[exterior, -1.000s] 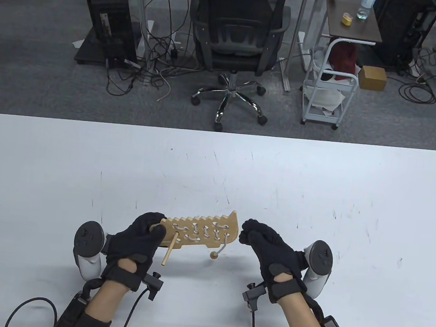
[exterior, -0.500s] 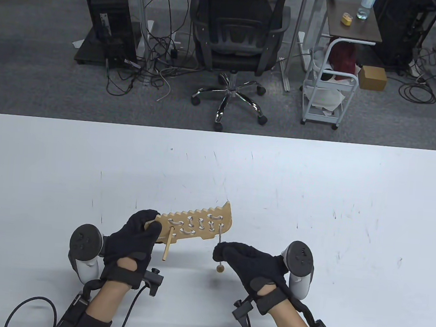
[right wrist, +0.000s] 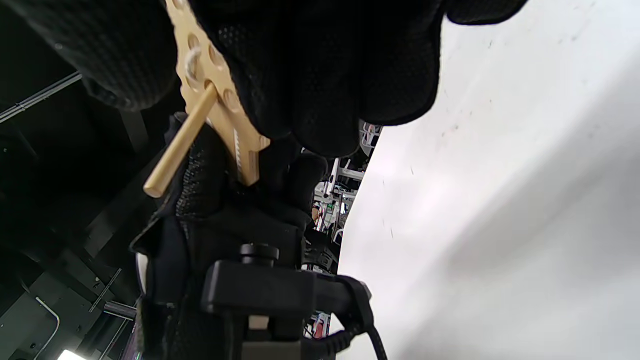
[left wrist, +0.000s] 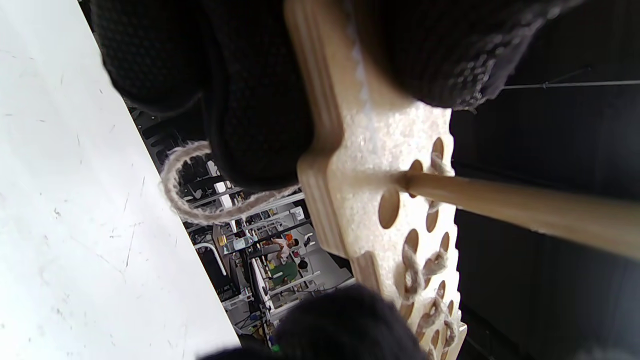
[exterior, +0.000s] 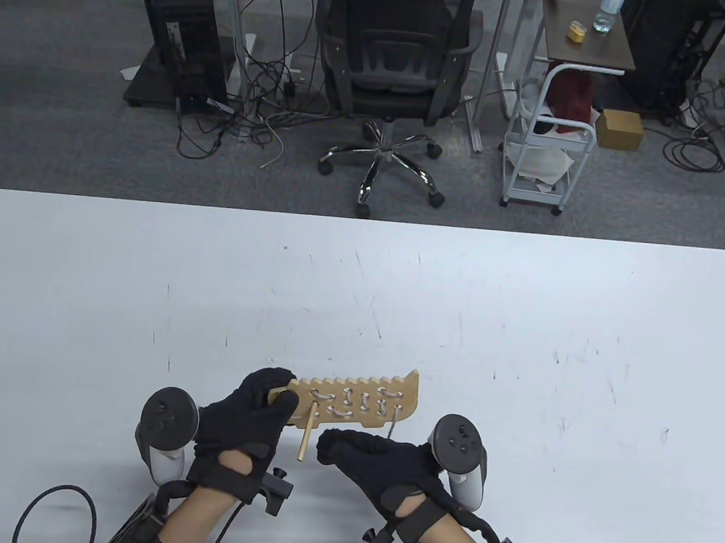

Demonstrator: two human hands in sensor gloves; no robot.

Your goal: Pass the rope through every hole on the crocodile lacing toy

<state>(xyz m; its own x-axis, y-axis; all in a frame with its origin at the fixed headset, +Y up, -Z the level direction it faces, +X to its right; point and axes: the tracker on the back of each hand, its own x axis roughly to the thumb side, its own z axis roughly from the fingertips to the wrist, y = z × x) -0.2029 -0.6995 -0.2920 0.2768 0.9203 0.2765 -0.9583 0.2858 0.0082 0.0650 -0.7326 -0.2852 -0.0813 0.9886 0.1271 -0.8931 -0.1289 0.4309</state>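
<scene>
The wooden crocodile lacing toy [exterior: 356,401] is held just above the white table [exterior: 525,313], most of its holes laced with pale rope. My left hand [exterior: 277,392] grips its left end, thumb on the front face. The wooden needle stick [exterior: 306,436] pokes out of a hole near that end and points toward me. My right hand [exterior: 332,443] hovers just right of the stick, fingers loosely curled and not touching it. A rope tail [exterior: 392,425] drops from the toy's right end behind that hand. The left wrist view shows the toy [left wrist: 370,150], stick [left wrist: 525,210] and a rope loop [left wrist: 175,190].
Beyond the table's far edge stand an office chair [exterior: 393,50], a white cart [exterior: 548,142], a computer tower [exterior: 181,23] and floor cables. Both hands work near the table's front edge.
My right hand has left the toy's right end and the rope tail and moved left and down to beside the stick. My left hand has shifted the toy slightly right and nearer.
</scene>
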